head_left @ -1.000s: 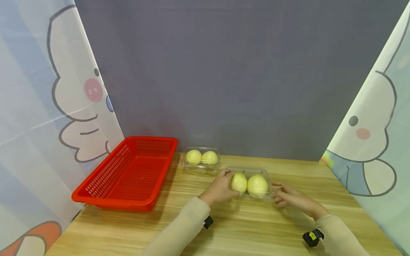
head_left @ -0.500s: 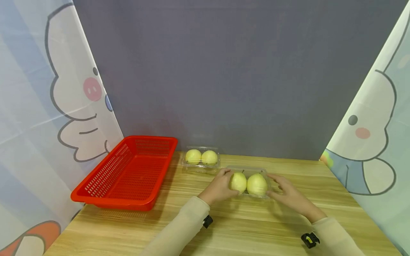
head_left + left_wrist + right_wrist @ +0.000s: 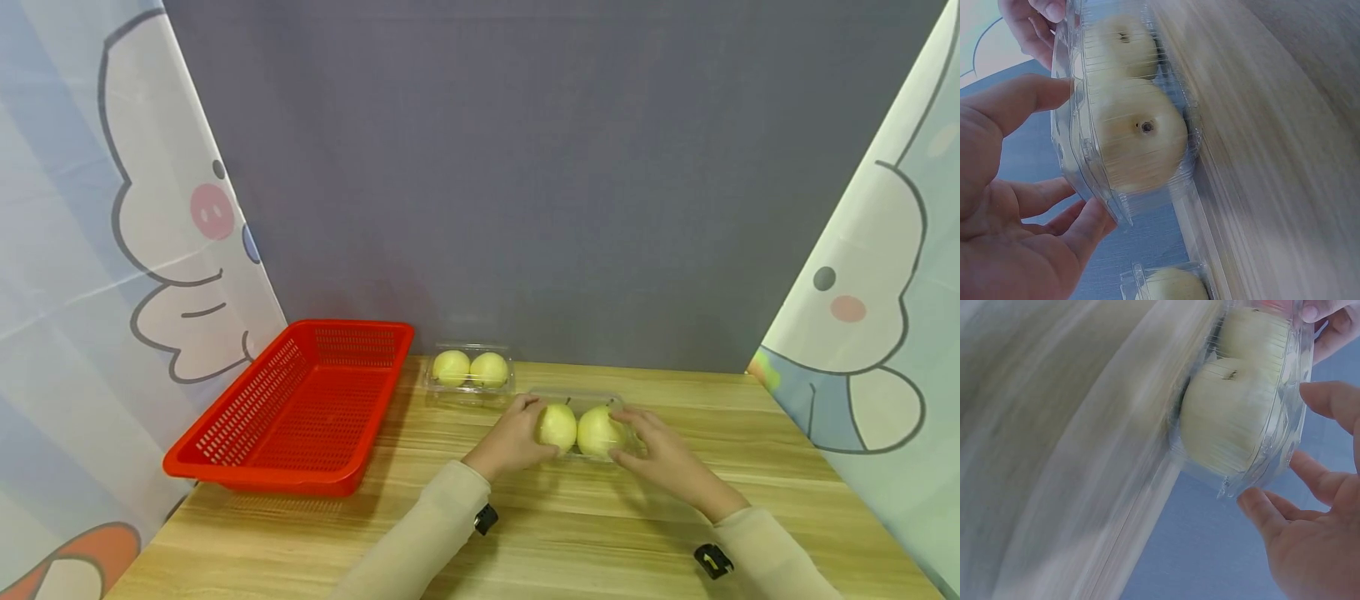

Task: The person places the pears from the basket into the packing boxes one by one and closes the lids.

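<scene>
A clear plastic clamshell box (image 3: 573, 395) with two pale yellow pears (image 3: 599, 433) inside stands on the wooden table. At its left end, my left hand (image 3: 512, 442) holds the rim; thumb and fingers meet the plastic edge in the left wrist view. My right hand (image 3: 666, 457) has the opposite end, its fingers curved against the rim in the right wrist view. The lid looks closed over the fruit (image 3: 1141, 137). Behind and to the left is another clear box (image 3: 471, 388) holding two similar pears (image 3: 452, 367).
A red perforated plastic basket (image 3: 318, 477) stands at the left of the wooden table (image 3: 570, 533). A dark grey backdrop (image 3: 480, 183) rises behind the table, and printed cartoon curtains (image 3: 870, 400) flank both sides.
My right hand has come up and leftward from beside the box to its right end, its fingers spreading and then closing onto the rim. The left hand has stayed in place.
</scene>
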The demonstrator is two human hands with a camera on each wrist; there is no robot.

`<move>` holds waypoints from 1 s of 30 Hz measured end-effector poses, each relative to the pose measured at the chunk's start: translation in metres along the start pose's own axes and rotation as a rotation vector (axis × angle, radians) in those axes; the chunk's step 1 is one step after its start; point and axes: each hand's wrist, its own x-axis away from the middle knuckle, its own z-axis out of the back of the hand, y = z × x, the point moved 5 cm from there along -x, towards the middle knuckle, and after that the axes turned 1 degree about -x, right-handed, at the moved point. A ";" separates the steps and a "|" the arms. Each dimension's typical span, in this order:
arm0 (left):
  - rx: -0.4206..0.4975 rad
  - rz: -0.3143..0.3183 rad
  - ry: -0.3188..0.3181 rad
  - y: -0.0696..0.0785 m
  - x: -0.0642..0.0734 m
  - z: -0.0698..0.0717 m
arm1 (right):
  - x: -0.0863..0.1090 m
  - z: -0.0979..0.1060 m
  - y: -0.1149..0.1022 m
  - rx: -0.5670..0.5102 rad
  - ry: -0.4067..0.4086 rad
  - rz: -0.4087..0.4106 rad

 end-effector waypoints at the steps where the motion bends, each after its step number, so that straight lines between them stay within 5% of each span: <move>1: 0.002 0.001 0.000 0.000 0.000 0.000 | 0.000 0.000 0.000 0.006 0.004 0.002; 30: 0.004 -0.008 -0.072 -0.003 -0.006 0.001 | -0.007 0.002 -0.005 0.035 -0.007 0.001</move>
